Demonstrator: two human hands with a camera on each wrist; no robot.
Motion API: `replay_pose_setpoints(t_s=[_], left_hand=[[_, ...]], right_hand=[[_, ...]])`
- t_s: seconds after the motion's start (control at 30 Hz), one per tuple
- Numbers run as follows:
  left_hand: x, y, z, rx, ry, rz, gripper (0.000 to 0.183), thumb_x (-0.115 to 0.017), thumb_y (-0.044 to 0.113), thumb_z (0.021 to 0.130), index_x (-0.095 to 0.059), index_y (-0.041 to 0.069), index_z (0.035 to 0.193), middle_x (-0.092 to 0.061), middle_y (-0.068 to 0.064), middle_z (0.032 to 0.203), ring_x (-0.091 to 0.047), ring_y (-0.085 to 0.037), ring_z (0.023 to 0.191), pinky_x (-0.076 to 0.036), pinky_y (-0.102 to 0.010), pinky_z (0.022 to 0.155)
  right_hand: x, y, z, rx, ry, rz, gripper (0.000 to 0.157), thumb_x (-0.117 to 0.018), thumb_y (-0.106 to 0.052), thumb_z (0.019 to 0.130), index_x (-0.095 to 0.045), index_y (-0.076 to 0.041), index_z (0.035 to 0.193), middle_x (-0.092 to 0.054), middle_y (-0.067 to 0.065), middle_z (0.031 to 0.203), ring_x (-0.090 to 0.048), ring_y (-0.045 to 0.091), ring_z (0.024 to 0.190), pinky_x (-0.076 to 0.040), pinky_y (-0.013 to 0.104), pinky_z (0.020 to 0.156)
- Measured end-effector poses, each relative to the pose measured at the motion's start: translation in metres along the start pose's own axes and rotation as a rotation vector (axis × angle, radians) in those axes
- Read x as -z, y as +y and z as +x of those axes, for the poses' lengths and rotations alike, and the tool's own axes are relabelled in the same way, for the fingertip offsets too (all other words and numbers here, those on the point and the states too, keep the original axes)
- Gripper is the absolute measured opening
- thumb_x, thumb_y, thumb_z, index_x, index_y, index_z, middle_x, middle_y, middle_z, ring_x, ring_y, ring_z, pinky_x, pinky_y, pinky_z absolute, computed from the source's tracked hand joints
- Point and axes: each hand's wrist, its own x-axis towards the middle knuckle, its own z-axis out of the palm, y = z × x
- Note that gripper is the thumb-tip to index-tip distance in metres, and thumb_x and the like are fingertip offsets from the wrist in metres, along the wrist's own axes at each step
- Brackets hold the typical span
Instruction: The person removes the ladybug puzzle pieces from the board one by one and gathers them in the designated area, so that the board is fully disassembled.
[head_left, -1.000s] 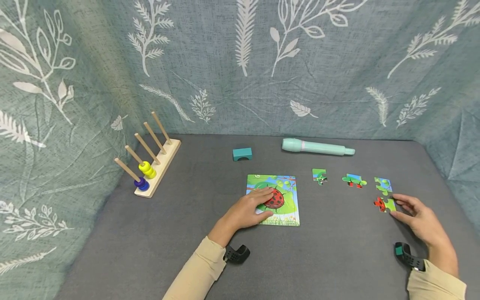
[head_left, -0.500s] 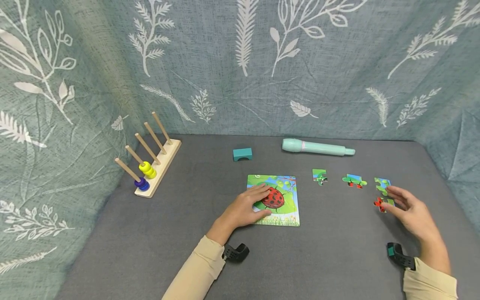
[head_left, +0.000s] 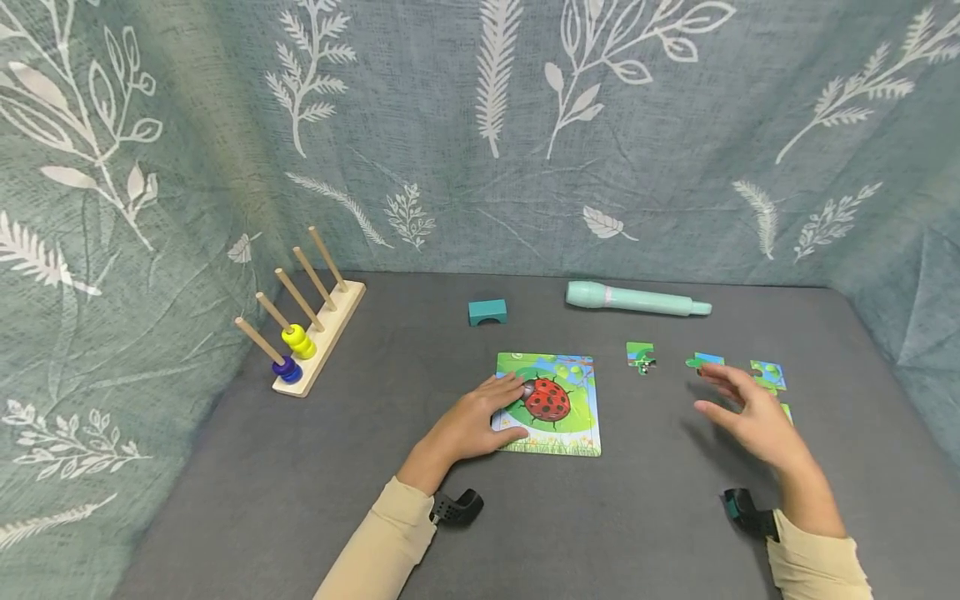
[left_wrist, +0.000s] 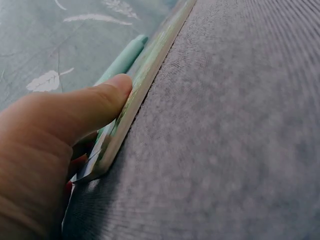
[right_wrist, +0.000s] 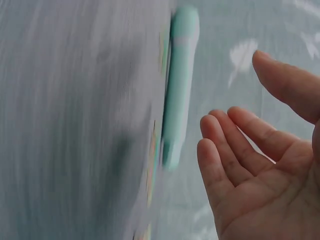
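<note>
A square ladybug jigsaw puzzle [head_left: 566, 417] lies flat in the middle of the table. My left hand [head_left: 468, 423] rests on its left side, fingers extended over the picture; in the left wrist view the thumb [left_wrist: 102, 102] lies against the puzzle's front edge. Off to the right, my right hand [head_left: 757, 421] hovers with fingers spread and nothing in its palm. It partly covers a blue-green puzzle piece [head_left: 708, 357] and nearly hides a lower piece [head_left: 787, 412]. Another piece [head_left: 770, 372] shows behind it. A green piece [head_left: 640, 354] lies between that hand and the puzzle.
A mint-green tube [head_left: 637, 298] with one wider end lies along the back of the table. Left of it stands a teal arched block [head_left: 487, 312]. A wooden peg stand [head_left: 330, 327] with yellow and blue rings is at the left. Patterned curtain hangs behind.
My right hand has left the rightmost pieces and moved left, empty. My left hand has slid slightly left on the puzzle, uncovering more of the ladybug.
</note>
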Motion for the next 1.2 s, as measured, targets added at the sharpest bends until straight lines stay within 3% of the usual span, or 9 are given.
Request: replay_pose_setpoints(t_s=[0.1, 0.2, 0.27, 0.33, 0.4, 0.73, 0.9, 1.07, 1.2], left_hand=[[-0.001, 0.0, 0.0, 0.008, -0.004, -0.014, 0.063, -0.071, 0.035, 0.085, -0.051, 0.008, 0.138, -0.045, -0.01, 0.146, -0.035, -0.026, 0.139, -0.031, -0.038, 0.117], [-0.002, 0.0, 0.001, 0.022, -0.009, -0.021, 0.064, -0.071, 0.036, 0.084, -0.051, 0.008, 0.138, -0.044, -0.009, 0.146, -0.035, -0.025, 0.14, -0.032, -0.038, 0.116], [-0.002, 0.0, 0.001, 0.026, -0.011, -0.024, 0.064, -0.071, 0.036, 0.084, -0.051, 0.007, 0.138, -0.044, -0.009, 0.146, -0.035, -0.026, 0.139, -0.033, -0.038, 0.116], [-0.001, -0.001, 0.001, 0.027, -0.012, -0.027, 0.064, -0.071, 0.035, 0.084, -0.051, 0.007, 0.138, -0.044, -0.009, 0.146, -0.035, -0.027, 0.139, -0.033, -0.039, 0.115], [-0.001, -0.001, 0.001, 0.028, -0.013, -0.031, 0.064, -0.071, 0.035, 0.084, -0.051, 0.007, 0.138, -0.045, -0.009, 0.146, -0.035, -0.027, 0.139, -0.034, -0.04, 0.115], [-0.001, -0.001, 0.002, 0.038, -0.015, -0.034, 0.063, -0.071, 0.036, 0.084, -0.052, 0.008, 0.137, -0.045, -0.008, 0.146, -0.036, -0.027, 0.139, -0.035, -0.04, 0.114], [-0.001, -0.002, 0.002, 0.027, -0.005, -0.032, 0.063, -0.071, 0.037, 0.084, -0.052, 0.008, 0.137, -0.046, -0.009, 0.145, -0.037, -0.027, 0.138, -0.036, -0.041, 0.113], [-0.001, 0.0, 0.001, 0.038, -0.007, -0.038, 0.063, -0.071, 0.036, 0.084, -0.052, 0.008, 0.137, -0.045, -0.008, 0.146, -0.036, -0.027, 0.138, -0.036, -0.042, 0.113], [0.0, 0.001, 0.001, 0.05, -0.019, -0.042, 0.063, -0.071, 0.036, 0.085, -0.051, 0.008, 0.138, -0.044, -0.008, 0.146, -0.035, -0.027, 0.139, -0.036, -0.042, 0.113]], right_hand=[[-0.016, -0.014, 0.009, 0.043, -0.035, 0.026, 0.055, -0.069, -0.013, 0.087, -0.047, 0.005, 0.134, -0.052, 0.025, 0.131, -0.052, 0.0, 0.116, -0.035, -0.002, 0.092], [-0.032, -0.028, 0.017, 0.073, -0.085, 0.025, 0.055, -0.07, -0.014, 0.087, -0.048, 0.003, 0.134, -0.053, 0.022, 0.13, -0.055, 0.029, 0.118, -0.043, 0.015, 0.1], [-0.043, -0.035, 0.024, 0.087, -0.122, 0.043, 0.054, -0.07, -0.014, 0.087, -0.048, 0.003, 0.133, -0.053, 0.022, 0.13, -0.054, 0.038, 0.118, -0.045, 0.03, 0.103], [-0.055, -0.042, 0.03, 0.102, -0.155, 0.056, 0.054, -0.07, -0.013, 0.086, -0.049, 0.004, 0.133, -0.054, 0.022, 0.129, -0.054, 0.039, 0.118, -0.044, 0.043, 0.102], [-0.067, -0.046, 0.036, 0.12, -0.186, 0.08, 0.053, -0.07, -0.012, 0.086, -0.049, 0.005, 0.132, -0.054, 0.022, 0.129, -0.054, 0.038, 0.118, -0.044, 0.047, 0.102], [-0.11, -0.068, 0.058, 0.133, -0.324, 0.109, 0.051, -0.068, -0.015, 0.088, -0.05, 0.006, 0.131, -0.055, 0.022, 0.128, -0.055, 0.037, 0.117, -0.047, 0.051, 0.1], [-0.122, -0.075, 0.058, 0.103, -0.3, 0.035, 0.051, -0.071, -0.014, 0.084, -0.053, 0.005, 0.128, -0.059, 0.019, 0.121, -0.058, 0.033, 0.11, -0.049, 0.047, 0.095], [-0.132, -0.077, 0.053, 0.14, -0.255, -0.082, 0.052, -0.076, -0.01, 0.077, -0.057, 0.001, 0.125, -0.057, 0.014, 0.115, -0.056, 0.029, 0.104, -0.049, 0.044, 0.087], [-0.139, -0.076, 0.051, 0.144, -0.222, -0.099, 0.054, -0.076, -0.006, 0.074, -0.057, -0.001, 0.125, -0.055, 0.015, 0.116, -0.051, 0.03, 0.107, -0.047, 0.045, 0.089]])
